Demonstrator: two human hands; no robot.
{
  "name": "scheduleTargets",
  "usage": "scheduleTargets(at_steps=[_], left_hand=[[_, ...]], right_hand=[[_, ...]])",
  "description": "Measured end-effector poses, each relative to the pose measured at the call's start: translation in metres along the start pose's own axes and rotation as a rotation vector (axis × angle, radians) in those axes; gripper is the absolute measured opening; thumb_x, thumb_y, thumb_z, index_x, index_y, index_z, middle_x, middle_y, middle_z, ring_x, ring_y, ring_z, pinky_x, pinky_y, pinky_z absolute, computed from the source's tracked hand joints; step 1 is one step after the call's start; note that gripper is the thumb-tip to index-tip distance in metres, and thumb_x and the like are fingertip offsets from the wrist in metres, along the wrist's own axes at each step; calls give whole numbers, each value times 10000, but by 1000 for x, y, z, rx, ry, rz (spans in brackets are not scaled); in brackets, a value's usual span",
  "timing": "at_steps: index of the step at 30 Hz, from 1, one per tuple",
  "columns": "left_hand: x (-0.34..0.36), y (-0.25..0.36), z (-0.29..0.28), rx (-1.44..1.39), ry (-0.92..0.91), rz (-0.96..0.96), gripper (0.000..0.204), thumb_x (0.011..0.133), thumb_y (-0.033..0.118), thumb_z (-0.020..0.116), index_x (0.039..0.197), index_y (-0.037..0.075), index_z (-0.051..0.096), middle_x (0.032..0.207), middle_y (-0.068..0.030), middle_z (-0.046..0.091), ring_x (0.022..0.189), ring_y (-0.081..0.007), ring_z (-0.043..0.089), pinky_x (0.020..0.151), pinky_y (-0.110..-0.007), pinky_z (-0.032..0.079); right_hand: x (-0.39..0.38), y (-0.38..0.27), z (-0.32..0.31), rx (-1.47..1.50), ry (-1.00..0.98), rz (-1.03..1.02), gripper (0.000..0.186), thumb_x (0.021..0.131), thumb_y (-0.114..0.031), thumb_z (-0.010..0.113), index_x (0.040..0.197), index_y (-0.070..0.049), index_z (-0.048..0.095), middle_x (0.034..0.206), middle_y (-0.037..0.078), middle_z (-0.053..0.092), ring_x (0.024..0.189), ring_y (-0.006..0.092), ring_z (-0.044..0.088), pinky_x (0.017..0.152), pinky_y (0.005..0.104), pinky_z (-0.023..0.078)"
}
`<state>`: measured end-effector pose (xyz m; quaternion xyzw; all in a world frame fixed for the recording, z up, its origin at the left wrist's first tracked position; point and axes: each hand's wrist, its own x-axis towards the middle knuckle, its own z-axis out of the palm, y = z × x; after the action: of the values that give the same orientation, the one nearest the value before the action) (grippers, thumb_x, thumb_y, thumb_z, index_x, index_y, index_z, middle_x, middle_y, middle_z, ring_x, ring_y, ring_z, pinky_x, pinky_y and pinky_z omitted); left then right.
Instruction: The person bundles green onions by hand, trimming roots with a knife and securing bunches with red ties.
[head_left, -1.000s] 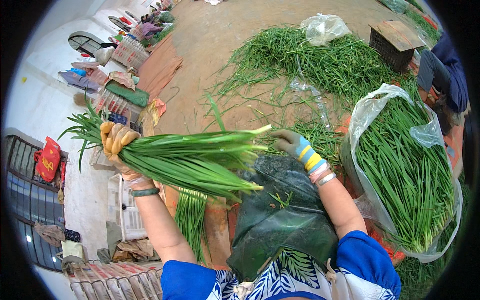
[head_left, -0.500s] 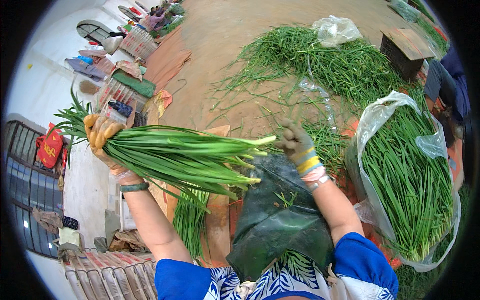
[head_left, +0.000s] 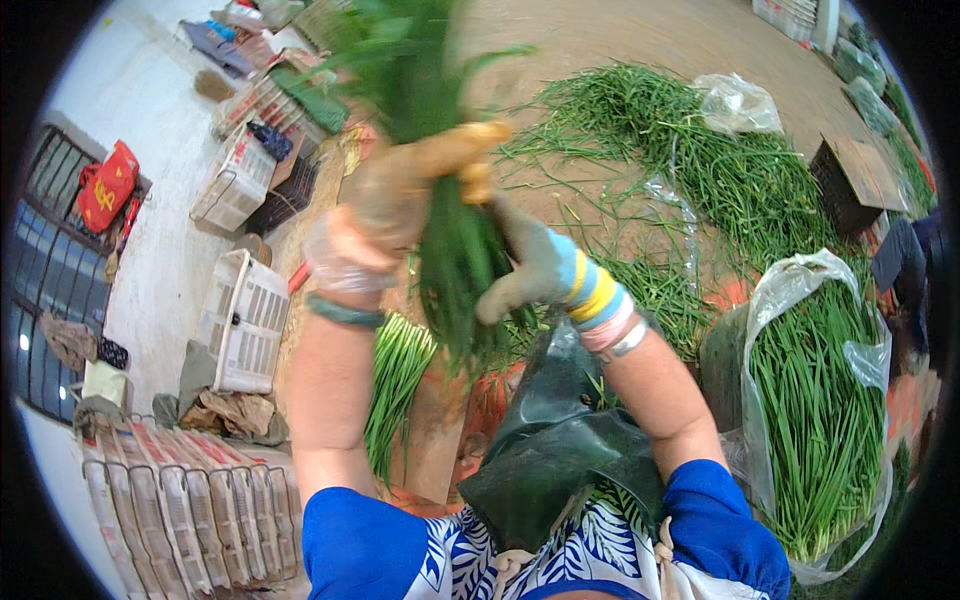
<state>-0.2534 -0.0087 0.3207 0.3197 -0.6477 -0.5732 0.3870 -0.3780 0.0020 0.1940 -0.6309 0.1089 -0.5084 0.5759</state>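
Observation:
A bunch of garlic chives stands roughly upright in front of me, smeared by motion. My left hand, in a tan-orange glove, is closed around its middle. My right hand, in a grey glove with a striped cuff, holds the lower part from the right; its thumb shows and its other fingers are partly hidden. A smaller pile of chives lies on a board below my left hand. A dark green apron covers my lap.
An open clear plastic bag full of chives stands at right. Loose greens are heaped on the floor ahead, near a dark crate topped with cardboard. White crates stand at left, with a stack nearer me. A person sits at the right edge.
The bunch has swung from lying sideways to roughly upright, and my left hand has moved right with it. My right hand, which was apart from the bunch, has come onto its lower part.

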Motion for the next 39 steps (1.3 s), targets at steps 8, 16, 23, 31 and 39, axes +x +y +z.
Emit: scheduleTargets(at_steps=[8,16,23,31,39], left_hand=[[-3,-41,-14,-57,-13,92,731,703,181,740,1296,2,350,1143,-105,532,978,-169,535,865,-301,425],[-144,-199,-124,-238,125,-162,691,871,288,554,1402,26,198,1397,-106,330,1297,-200,290,1042,-266,239],[-186,-259,-36,-846,124,-177,1062,612,751,540,1373,61,267,1300,-142,436,1115,-272,509,845,-431,487],[-191,-317,-24,-1408,284,-132,746,791,464,606,1333,44,312,1277,-202,436,1142,-436,444,878,-662,367],[-176,-321,-6,-1518,413,-249,617,753,282,636,1270,40,401,1204,-183,514,1088,-334,518,981,-576,326]], right_hand=[[0,62,10,376,358,45,536,700,-195,623,1167,18,470,834,44,509,782,195,511,813,376,482],[7,89,-1,812,341,217,672,767,-291,601,1287,46,342,782,34,562,739,188,601,759,450,523],[41,180,11,674,355,835,490,781,-309,631,1146,-4,514,882,95,628,718,228,624,656,388,534],[-1,240,44,-207,246,840,747,647,-248,788,1252,5,431,1103,147,587,975,225,574,855,329,455],[-4,227,35,-572,170,878,704,732,-418,676,1241,12,451,1116,207,569,1023,291,554,883,351,428]])
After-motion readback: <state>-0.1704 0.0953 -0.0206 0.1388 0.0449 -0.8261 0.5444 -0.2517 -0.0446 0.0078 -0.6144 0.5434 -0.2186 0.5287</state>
